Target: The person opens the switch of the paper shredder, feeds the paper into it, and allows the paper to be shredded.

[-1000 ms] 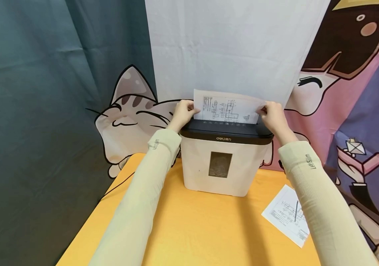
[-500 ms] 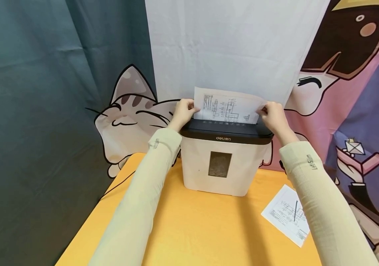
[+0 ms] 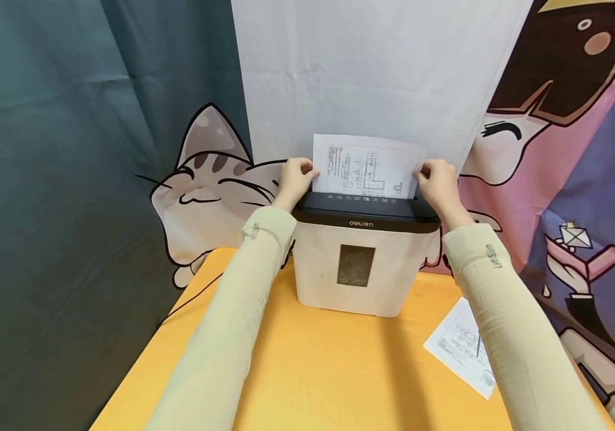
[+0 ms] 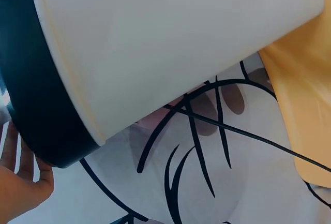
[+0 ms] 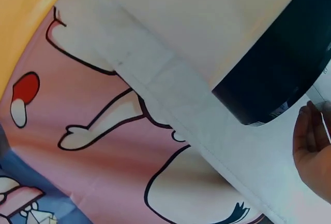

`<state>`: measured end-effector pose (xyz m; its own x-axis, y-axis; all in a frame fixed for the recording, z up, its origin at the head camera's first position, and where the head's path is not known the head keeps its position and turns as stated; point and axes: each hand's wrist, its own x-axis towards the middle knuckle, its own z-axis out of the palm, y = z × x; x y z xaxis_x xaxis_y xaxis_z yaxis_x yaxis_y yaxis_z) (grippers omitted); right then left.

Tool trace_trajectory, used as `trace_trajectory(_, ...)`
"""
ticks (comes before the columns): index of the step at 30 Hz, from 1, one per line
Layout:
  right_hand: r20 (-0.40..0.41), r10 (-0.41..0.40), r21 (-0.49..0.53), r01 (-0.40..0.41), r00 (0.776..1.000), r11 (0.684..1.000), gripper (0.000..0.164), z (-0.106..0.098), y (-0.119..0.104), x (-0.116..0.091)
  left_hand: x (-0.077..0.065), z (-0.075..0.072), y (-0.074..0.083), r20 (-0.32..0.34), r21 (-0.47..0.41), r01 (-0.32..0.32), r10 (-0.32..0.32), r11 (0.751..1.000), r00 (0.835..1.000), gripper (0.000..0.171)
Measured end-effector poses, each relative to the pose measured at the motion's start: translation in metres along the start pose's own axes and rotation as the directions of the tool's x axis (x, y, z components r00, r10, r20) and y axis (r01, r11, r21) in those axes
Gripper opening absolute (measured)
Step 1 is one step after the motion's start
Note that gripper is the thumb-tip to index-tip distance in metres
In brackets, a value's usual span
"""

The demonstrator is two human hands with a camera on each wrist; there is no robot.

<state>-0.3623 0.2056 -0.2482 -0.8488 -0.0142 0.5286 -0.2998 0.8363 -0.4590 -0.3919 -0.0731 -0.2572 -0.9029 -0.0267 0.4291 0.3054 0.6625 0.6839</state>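
A paper shredder, with a white body, black top and small dark window, stands upright on the yellow table. Above its top, a sheet of paper printed with a technical drawing stands on edge, its lower edge at the slot area. My left hand pinches the sheet's left edge, thumb in front. At the opposite edge, my right hand pinches the paper between thumb and fingers. In the left wrist view, the left hand is close beside the black top; the right wrist view shows the right hand gripping the sheet.
A second printed sheet with a dark line across it lies on the table at the right, partly under the right sleeve in view. A black cord runs over the table's left side. Printed curtains hang close behind the shredder.
The sheet has risen slightly and its top edge stands straighter, less curled. Both hands have shifted up a little with it, and the right forearm has moved slightly left.
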Motion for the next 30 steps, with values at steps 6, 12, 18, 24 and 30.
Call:
trace_trajectory(6, -0.025, 0.08, 0.047, -0.079, 0.996, 0.996, 0.021, 0.0009, 0.0005, 0.0036, 0.0035, -0.0049, 0.0065, -0.074, -0.086, 0.005, -0.011, 0.996, 0.997, 0.02)
trace_trajectory(12, -0.031, 0.129, 0.032, -0.128, 0.991, 0.991, 0.02, 0.0064, 0.0013, 0.0076, 0.0078, -0.0005, 0.0101, -0.076, -0.003, 0.071, -0.072, 0.997, 0.995, 0.019)
trace_trajectory(18, 0.034, 0.109, 0.009, -0.11, 0.993, 0.994, 0.02, 0.0076, 0.003, 0.0055, 0.0074, 0.0008, 0.0098, -0.051, 0.037, 0.091, -0.089, 0.995, 0.995, 0.018)
trace_trajectory(24, 0.003, 0.085, 0.038, -0.085, 0.996, 0.996, 0.018, 0.0048, -0.0007, 0.0064, 0.0099, -0.002, 0.0086, -0.055, 0.013, 0.046, -0.045, 0.999, 0.997, 0.019)
trace_trajectory(30, -0.053, 0.068, 0.065, -0.065, 0.996, 0.996, 0.018, 0.0019, -0.0053, 0.0064, 0.0088, -0.0061, 0.007, -0.062, -0.037, 0.018, -0.021, 0.999, 0.998, 0.019)
